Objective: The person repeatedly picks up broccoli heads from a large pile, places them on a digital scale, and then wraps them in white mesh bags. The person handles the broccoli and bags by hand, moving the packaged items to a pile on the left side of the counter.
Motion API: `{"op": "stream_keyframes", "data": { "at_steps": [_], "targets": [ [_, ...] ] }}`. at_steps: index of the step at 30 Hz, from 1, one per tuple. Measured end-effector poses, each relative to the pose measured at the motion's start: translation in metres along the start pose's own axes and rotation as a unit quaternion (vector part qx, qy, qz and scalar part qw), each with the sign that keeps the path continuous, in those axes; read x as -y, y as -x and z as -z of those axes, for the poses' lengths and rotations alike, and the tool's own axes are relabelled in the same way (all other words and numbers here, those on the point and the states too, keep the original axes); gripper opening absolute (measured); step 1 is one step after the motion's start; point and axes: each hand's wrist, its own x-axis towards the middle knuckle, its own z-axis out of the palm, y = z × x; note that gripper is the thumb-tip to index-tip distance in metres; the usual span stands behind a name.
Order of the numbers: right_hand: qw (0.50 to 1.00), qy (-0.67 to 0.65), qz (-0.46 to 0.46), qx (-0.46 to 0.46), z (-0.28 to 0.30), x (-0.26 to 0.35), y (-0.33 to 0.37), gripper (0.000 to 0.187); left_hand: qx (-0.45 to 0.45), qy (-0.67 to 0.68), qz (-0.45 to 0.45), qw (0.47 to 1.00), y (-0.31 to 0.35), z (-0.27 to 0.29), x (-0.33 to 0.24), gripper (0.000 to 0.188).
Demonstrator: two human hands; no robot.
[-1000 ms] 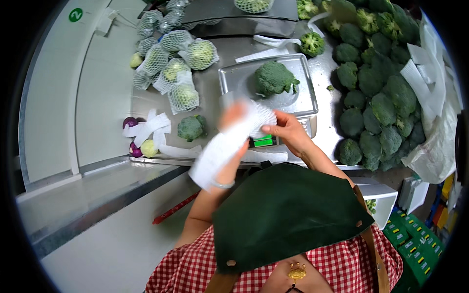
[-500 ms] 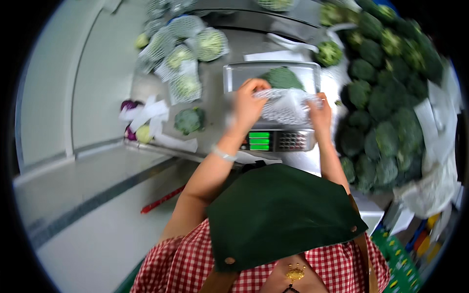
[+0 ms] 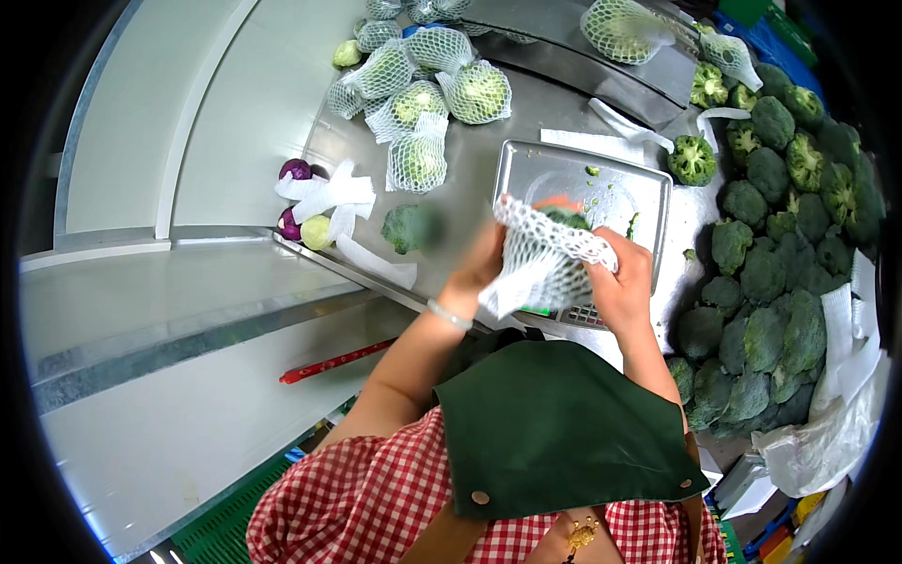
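In front of me a white foam net sleeve (image 3: 554,258) is held over the near part of the scale, its wide mouth facing away. A green broccoli head (image 3: 567,217) shows at that mouth, mostly hidden by the net. My right hand (image 3: 628,282) pinches the sleeve's right edge. My left hand (image 3: 481,256), partly blurred, is closed round the left side, with fingertips showing beyond the broccoli. The steel weighing pan (image 3: 540,167) beneath holds only small green crumbs.
Loose broccoli heads (image 3: 766,282) are piled on the right. Net-wrapped round vegetables (image 3: 474,92) lie at the far left. One broccoli (image 3: 404,228) sits left of the scale, near purple vegetables (image 3: 295,170) and white foam strips (image 3: 334,193). A steel ledge (image 3: 564,56) runs along the back.
The broccoli has been lifted off the weighing pan and drawn toward me into the net's mouth. Both hands have come nearer with the sleeve, and the view has shifted.
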Motion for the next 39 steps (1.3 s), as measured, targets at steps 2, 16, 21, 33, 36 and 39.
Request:
{"op": "stream_keyframes", "data": {
  "at_steps": [2, 16, 21, 33, 36, 39],
  "targets": [
    [0.954, -0.200, -0.206, 0.088, 0.003, 0.007, -0.007, 0.014, -0.046, -0.040, -0.019, 0.998, 0.028, 0.074, 0.024, 0.056],
    [0.968, -0.169, -0.177, 0.062, -0.082, -0.071, -0.003, 0.022, -0.275, 0.037, -0.445, 0.852, 0.059, 0.221, -0.252, 0.050],
    [0.979, -0.040, -0.153, 0.131, -0.059, -0.080, 0.002, 0.015, -0.282, -0.019, -0.405, 0.870, 0.079, 0.395, -0.369, 0.019],
    [0.759, 0.566, -0.164, -0.278, 0.173, -0.166, 0.105, 0.047, -0.345, -0.923, -0.016, 0.172, 0.102, 0.297, -0.260, 0.028],
    [0.700, 0.642, -0.131, -0.284, 0.187, -0.145, 0.143, 0.057, -0.312, -0.918, 0.048, 0.240, 0.093, 0.294, -0.271, 0.030],
    [0.648, 0.619, -0.132, -0.423, 0.222, -0.127, 0.141, 0.074, -0.257, -0.930, 0.206, 0.166, 0.115, 0.299, -0.255, 0.049]
  ]
}}
